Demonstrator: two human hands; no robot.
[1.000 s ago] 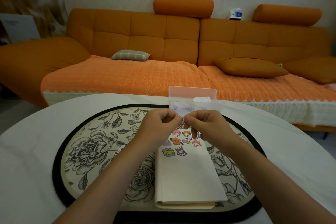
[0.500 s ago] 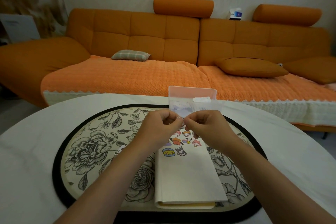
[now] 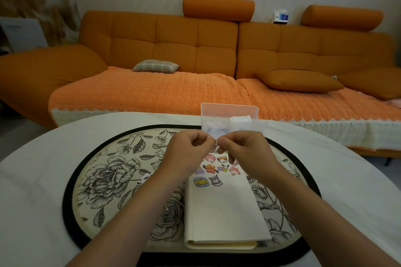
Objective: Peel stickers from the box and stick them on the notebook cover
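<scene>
While the left hand [image 3: 191,150] and right hand [image 3: 245,150] pinch, seemingly, one small sticker [image 3: 215,143], the notebook [image 3: 223,208] lies lengthwise toward the box [image 3: 230,117].

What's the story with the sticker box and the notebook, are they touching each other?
Cannot tell. In the head view, the left hand and right hand cover the notebook's far edge, just where it would meet the box.

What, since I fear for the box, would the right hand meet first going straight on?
Likely the left hand, across the sticker the right hand also pinches; the box sits farther back.
</scene>
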